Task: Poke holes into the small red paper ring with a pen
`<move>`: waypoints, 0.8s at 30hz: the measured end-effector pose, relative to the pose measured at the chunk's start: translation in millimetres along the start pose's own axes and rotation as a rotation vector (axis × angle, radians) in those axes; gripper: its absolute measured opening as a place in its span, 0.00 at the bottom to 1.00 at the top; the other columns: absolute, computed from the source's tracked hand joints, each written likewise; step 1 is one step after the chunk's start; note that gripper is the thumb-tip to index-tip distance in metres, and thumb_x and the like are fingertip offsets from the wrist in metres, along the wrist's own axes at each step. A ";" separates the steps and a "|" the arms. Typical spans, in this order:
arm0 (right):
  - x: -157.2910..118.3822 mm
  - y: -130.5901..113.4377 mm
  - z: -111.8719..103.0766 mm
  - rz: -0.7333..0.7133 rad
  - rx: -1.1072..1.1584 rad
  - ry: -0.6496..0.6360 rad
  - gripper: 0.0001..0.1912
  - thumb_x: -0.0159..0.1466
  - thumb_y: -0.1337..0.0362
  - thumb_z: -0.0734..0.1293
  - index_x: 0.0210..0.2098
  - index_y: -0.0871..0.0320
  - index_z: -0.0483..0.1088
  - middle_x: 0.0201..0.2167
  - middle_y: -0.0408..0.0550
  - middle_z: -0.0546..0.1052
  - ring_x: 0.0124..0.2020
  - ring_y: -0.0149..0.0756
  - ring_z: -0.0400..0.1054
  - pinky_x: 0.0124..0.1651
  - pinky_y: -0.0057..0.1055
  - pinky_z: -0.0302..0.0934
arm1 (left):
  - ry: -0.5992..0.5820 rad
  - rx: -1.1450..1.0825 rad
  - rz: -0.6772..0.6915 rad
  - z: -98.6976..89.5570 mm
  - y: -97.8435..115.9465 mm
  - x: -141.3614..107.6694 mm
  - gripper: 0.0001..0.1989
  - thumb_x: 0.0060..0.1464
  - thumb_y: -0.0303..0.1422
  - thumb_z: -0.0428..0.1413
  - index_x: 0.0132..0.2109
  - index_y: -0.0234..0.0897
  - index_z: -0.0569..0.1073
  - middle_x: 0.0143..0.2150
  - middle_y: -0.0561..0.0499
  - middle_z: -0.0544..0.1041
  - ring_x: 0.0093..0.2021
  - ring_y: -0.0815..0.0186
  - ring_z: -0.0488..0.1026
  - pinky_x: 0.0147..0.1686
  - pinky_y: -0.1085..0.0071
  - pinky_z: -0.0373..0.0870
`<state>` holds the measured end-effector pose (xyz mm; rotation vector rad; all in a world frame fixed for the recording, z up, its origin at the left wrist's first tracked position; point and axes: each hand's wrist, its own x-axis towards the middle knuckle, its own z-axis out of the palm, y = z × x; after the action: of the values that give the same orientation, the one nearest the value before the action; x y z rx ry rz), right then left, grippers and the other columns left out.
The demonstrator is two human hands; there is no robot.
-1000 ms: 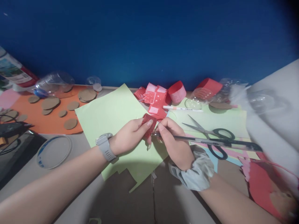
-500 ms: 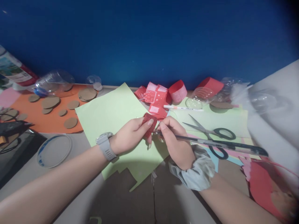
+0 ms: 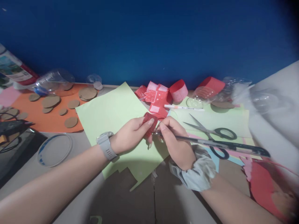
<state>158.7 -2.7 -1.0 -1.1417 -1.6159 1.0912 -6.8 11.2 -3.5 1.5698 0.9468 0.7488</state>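
My left hand (image 3: 132, 132), with a grey watch (image 3: 107, 145) on the wrist, pinches a small dark red piece (image 3: 147, 119), maybe paper, with marks on its face. Between the fingers of my right hand (image 3: 175, 138) is a dark pen (image 3: 224, 145), its tip close to the red piece's lower right edge. Whether the tip touches is too small to tell. Both hands are over a light green sheet (image 3: 109, 112) with a cut lower edge. Just beyond them lies a red paper figure (image 3: 158, 98) with pink patches. A grey scrunchie (image 3: 198, 171) circles my right wrist.
Black-handled scissors (image 3: 210, 130) lie open on paper at right, below a white marker (image 3: 183, 107). Cardboard discs (image 3: 50, 102) and a clear plastic bottle (image 3: 54, 81) rest on orange paper (image 3: 81, 124) at left. A clear round lid (image 3: 54, 151) sits nearer. A blue wall (image 3: 149, 40) stands behind.
The view has shifted very slightly. Both hands keep nearly the same pose, and the pen's back end sits a touch farther right.
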 end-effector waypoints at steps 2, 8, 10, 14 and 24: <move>-0.1 -0.6 0.5 -0.019 0.013 -0.028 0.14 0.69 0.66 0.58 0.25 0.57 0.59 0.19 0.38 0.65 0.22 0.27 0.58 0.27 0.25 0.53 | 0.000 -0.017 -0.007 0.0 -0.4 -0.4 0.25 0.68 0.42 0.40 0.29 0.32 0.70 0.24 0.49 0.75 0.27 0.70 0.72 0.37 0.71 0.69; -1.2 -1.3 1.5 -0.034 0.000 -0.066 0.13 0.69 0.66 0.58 0.26 0.57 0.59 0.21 0.38 0.70 0.23 0.26 0.62 0.28 0.24 0.55 | 0.007 -0.009 -0.012 0.2 -0.6 0.2 0.24 0.68 0.42 0.41 0.31 0.32 0.70 0.25 0.50 0.75 0.27 0.70 0.72 0.36 0.71 0.70; -1.7 -1.1 1.2 -0.055 -0.034 -0.050 0.13 0.69 0.67 0.58 0.26 0.57 0.59 0.21 0.38 0.70 0.23 0.25 0.61 0.27 0.24 0.55 | 0.009 0.003 -0.007 0.1 -0.2 0.5 0.24 0.68 0.41 0.41 0.30 0.32 0.70 0.24 0.50 0.75 0.27 0.70 0.72 0.37 0.71 0.69; -2.4 -1.0 1.4 -0.061 -0.064 -0.013 0.13 0.69 0.67 0.58 0.27 0.57 0.59 0.20 0.37 0.68 0.21 0.26 0.60 0.26 0.24 0.54 | 0.006 0.002 0.014 -0.1 -0.5 0.6 0.25 0.69 0.41 0.40 0.29 0.32 0.70 0.24 0.50 0.75 0.27 0.71 0.72 0.38 0.72 0.69; -4.9 -0.2 1.1 -0.049 -0.177 -0.003 0.13 0.68 0.65 0.57 0.26 0.56 0.58 0.20 0.38 0.67 0.21 0.28 0.59 0.26 0.26 0.53 | 0.010 0.013 0.002 0.1 -1.6 1.7 0.24 0.68 0.41 0.40 0.30 0.32 0.70 0.25 0.50 0.75 0.27 0.70 0.72 0.38 0.71 0.69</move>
<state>158.7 -7.6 -1.8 -1.2078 -1.7615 0.9336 -6.2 12.8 -5.1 1.5795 0.9600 0.7539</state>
